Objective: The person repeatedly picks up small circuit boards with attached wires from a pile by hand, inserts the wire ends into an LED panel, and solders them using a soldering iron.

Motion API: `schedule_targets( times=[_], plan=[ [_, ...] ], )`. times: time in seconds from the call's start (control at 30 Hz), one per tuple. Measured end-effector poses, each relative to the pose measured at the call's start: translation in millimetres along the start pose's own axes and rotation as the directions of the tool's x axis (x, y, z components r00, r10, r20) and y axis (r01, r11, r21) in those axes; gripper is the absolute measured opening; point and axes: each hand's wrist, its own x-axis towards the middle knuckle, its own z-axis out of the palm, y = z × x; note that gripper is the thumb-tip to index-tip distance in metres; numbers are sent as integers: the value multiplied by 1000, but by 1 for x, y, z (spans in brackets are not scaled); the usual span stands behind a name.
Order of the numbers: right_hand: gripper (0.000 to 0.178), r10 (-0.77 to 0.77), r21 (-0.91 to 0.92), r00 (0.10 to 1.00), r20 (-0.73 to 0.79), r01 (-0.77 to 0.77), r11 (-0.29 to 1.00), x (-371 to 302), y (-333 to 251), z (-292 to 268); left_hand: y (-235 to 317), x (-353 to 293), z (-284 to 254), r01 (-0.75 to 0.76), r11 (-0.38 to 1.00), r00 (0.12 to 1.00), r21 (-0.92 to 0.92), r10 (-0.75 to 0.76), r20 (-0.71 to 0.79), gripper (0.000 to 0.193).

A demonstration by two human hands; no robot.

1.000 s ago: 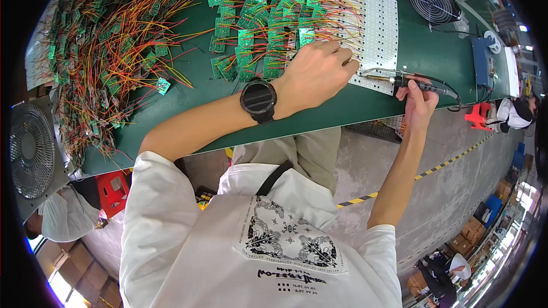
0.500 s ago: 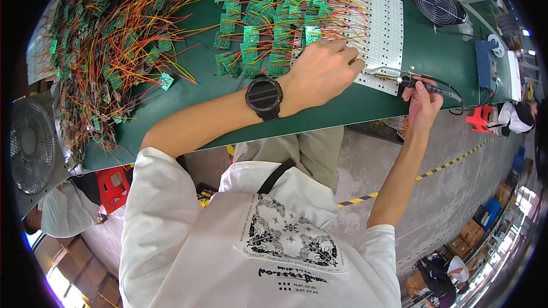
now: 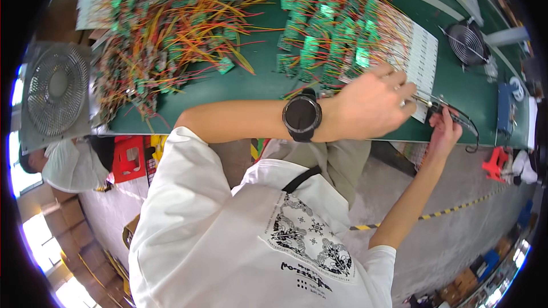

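My right hand (image 3: 445,132) grips a soldering iron (image 3: 435,115) by its black handle, its metal end pointing left. My left hand (image 3: 371,105), with a black watch on the wrist, is closed with bent fingers close to the iron's tip. Whatever those fingers may pinch is hidden behind the hand. Beyond it lies a white perforated board (image 3: 425,51), with red and yellow wires running across its left part. Rows of small green circuit boards (image 3: 309,51) with these wires lie left of it.
A large heap of wired circuit boards (image 3: 171,40) covers the table's left side. One fan (image 3: 57,88) stands at far left, another black fan (image 3: 467,43) at back right. A blue box (image 3: 506,107) with a white spool sits at right. Red stools (image 3: 128,159) stand below.
The whole view has swung, so the table appears shifted right. My left hand has moved right across the white board, nearer the soldering iron's tip. My right hand still holds the iron.
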Motion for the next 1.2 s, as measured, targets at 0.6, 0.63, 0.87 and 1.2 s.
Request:
schedule_targets(
  times=[0.6,0.63,0.87,1.2],
  plan=[
    [20,-70,73,994,79,64,995,-1,1,0,-45,-195,-96,918,141,302,372,-854,-422,33],
    [20,-69,80,995,77,62,995,-1,0,1,-50,-198,-95,915,146,310,376,-852,-423,33],
    [19,-38,122,999,35,33,992,-2,-3,3,-72,-199,-85,970,223,240,98,-802,-547,31],
    [22,-29,141,999,21,26,990,-6,-5,6,-66,-203,-97,862,386,251,-328,-888,-385,19]
  ],
)
